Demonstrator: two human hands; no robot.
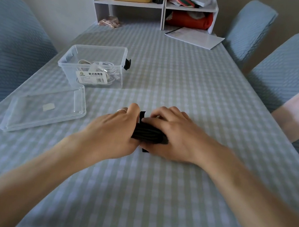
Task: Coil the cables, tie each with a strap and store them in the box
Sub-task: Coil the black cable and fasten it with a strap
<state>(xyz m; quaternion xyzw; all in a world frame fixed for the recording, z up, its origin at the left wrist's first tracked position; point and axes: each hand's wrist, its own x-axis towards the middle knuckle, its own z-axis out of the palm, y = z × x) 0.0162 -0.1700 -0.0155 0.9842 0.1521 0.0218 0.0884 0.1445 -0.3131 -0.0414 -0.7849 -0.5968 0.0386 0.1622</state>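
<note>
1. Head view: looked down on a table (151, 193) under a checked cloth, both bare forearms reaching in from the near edge.
2. Found the black coiled cable (149, 133) near the middle of the table, lying between the two hands and touching both.
3. Saw the left hand (116, 129) against the left end of the bundle, fingers curled round it, a ring on one finger.
4. Saw the right hand (173, 133) over the right end of the bundle, thumb pressing along its top and fingers curled over the far side, so gripping the same cable.
5. Noted a black strap (141, 116) standing up from the bundle just between the two thumbs; could not tell which fingers pinched it.
6. Noted a short black end poking out below the bundle, towards the near edge.
7. Placed the clear box (93, 64) towards the table's left edge, well apart from the hands, open on top, with white cables (101, 67) inside.
8. Placed the clear lid (46, 108) flat on the cloth just in front of the box, by the left edge.
9. Spotted a small black piece (127, 64) against the box's right wall; too small to identify.
10. Marked white papers (195, 37) at the far edge beside a white shelf unit (162, 6).
</note>
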